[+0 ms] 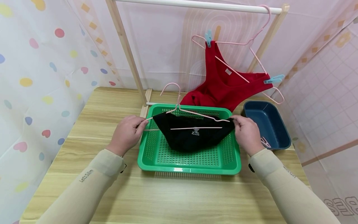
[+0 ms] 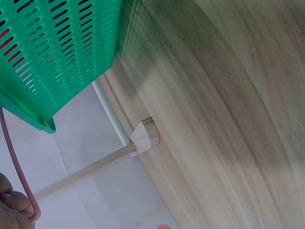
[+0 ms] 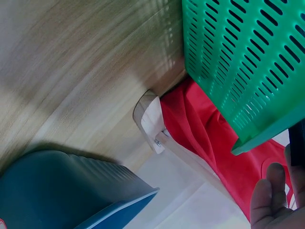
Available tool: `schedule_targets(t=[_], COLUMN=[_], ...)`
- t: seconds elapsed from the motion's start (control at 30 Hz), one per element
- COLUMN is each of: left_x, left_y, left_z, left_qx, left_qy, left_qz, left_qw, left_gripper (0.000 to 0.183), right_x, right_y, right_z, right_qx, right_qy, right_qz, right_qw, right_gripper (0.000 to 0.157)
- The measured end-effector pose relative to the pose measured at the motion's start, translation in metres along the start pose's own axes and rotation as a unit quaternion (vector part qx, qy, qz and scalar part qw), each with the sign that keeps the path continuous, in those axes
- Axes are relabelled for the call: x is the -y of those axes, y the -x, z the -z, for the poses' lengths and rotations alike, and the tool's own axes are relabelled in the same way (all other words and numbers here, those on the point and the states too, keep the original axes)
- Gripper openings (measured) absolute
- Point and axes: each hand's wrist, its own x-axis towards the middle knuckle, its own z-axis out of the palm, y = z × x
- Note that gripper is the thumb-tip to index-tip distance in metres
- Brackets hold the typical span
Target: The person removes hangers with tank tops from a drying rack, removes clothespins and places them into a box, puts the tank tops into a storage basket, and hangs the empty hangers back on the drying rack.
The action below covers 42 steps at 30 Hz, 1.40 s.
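Basket (image 1: 179, 170) btwn L hand (image 1: 128, 133) & R hand (image 1: 246, 132), under garment (image 1: 190, 143) on hanger (image 1: 195, 113); tub (image 1: 265, 119) R of R hand; rack (image 1: 126, 49) beyond both.

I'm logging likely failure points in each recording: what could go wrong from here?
No clips show on the black garment, so it might slip off its pink hanger into the green basket if the right hand lets go. The red garment hangs just behind, so lifting the hanger toward the white rail could bump or snag it.
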Motion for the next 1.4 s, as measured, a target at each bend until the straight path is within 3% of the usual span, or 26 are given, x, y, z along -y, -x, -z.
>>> schedule_targets(t=[0.33, 1.4], left_x=[0.0035, 0.0043], left_y=[-0.0013, -0.0009], left_z=[0.0035, 0.0062], left_qx=[-0.019, -0.036], left_qy=[-0.009, -0.011], left_qz=[-0.020, -0.015], left_qw=[0.9996, 0.9992], left_gripper=[0.024, 0.027], right_x=[0.0013, 0.0024], right_y=[0.0001, 0.0031], right_z=[0.0011, 0.0034], right_qx=[0.000, 0.007], right_qy=[0.000, -0.001], right_qz=[0.001, -0.013], right_qw=[1.000, 1.000], right_gripper=[0.023, 0.025])
